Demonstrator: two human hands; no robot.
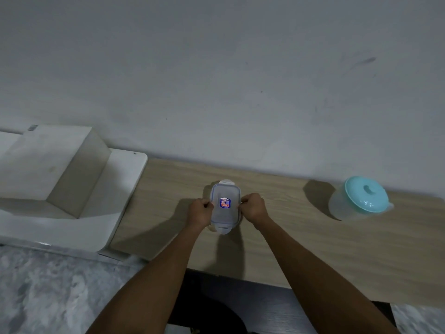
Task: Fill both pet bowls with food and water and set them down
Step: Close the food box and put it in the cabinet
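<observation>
Your left hand (201,210) and right hand (252,207) each have fingers (207,204) curled onto a long side of the clear lidded box (225,215), clamped at its side edges; the box rests on the wooden bench (289,237) directly between your fingers, a blue and red sticker (225,203) at its middle; what it holds you cannot tell. Well to the right of your fingers stands a clear jug (342,208) under a teal lid (366,192), contents unclear; well to their left, beyond the bench end, a white block (55,165); past them, the wall (216,68).
</observation>
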